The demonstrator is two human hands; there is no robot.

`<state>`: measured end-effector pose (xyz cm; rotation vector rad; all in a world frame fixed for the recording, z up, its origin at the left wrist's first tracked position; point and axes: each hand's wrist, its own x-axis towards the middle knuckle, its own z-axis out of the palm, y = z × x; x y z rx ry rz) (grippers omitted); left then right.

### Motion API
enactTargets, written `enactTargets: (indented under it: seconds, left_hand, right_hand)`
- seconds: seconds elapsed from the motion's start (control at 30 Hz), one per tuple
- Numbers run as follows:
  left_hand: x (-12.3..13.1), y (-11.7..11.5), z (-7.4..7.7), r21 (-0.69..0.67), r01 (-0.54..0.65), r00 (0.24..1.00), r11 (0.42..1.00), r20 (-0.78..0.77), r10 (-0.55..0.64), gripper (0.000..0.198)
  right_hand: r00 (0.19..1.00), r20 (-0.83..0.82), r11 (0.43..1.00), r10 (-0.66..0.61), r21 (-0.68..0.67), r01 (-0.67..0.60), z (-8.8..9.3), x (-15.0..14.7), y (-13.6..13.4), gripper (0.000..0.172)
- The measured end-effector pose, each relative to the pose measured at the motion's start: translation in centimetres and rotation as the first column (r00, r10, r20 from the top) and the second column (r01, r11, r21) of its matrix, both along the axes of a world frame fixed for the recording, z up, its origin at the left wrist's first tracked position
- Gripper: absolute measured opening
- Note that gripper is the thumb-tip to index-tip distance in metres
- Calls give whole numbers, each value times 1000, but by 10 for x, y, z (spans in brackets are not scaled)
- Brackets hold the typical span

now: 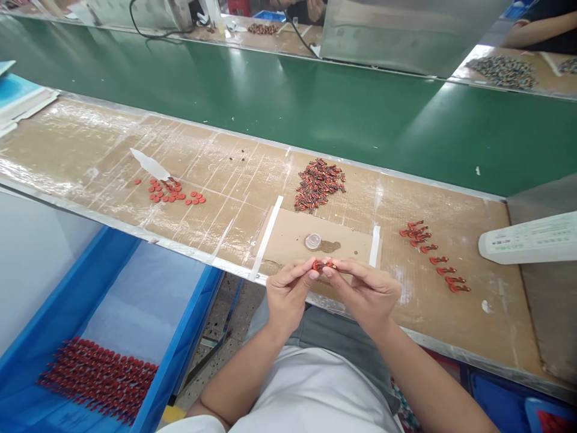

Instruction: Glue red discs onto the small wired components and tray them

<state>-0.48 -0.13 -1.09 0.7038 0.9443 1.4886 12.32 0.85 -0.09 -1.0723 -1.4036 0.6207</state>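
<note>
Both hands meet over the front edge of the bench. My left hand [288,294] is closed, thumb and fingertips pinching the rounded red end of a small red-and-black figurine [322,265]. At its other end, my right hand [369,291] grips it the same way; the fingertips cover much of it. Just beyond lies a cardboard sheet [288,237] held by white tape, bearing a small round pot [312,241] beside a brown stain. Behind that is a pile of small red-and-black figurines [318,183]. Several figurines on round red bases [437,260] lie in a slanting row at right.
Loose red discs [169,193] lie on the bench at left by a white pointed strip [150,163]. A blue bin [180,337] below holds rows of red pieces. A white bottle [529,239] lies at right. Beyond runs a green belt [270,90]; other people's arms show behind.
</note>
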Motion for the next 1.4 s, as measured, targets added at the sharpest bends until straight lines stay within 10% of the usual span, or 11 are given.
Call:
enactTargets:
  seconds: [1.4]
  left_hand:
    - [6, -4, -7, 313, -77, 971, 947, -193, 143, 25]
  right_hand:
    - [954, -278, 991, -110, -105, 83, -6, -9, -12, 20]
